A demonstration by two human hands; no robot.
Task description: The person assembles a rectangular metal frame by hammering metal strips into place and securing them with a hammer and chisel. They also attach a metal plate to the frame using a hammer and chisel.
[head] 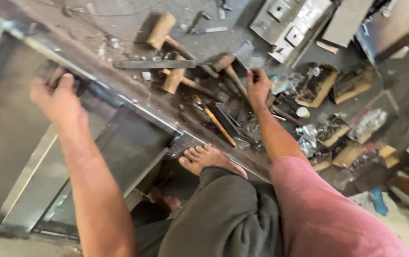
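Right, left hand (58, 97) is clenched on the top edge of the sheet-metal frame (119, 102), which lies flat on the floor beside the bare foot (207, 159). Right hand (258, 85) reaches into the tool pile at the frame's far edge; fingers curled, can't tell what it grips, if anything. Wooden mallets (173, 78) and a flat file (154, 64) sit nearby. Frame looks stiff, light, sharp-edged: hold by the folded rim.
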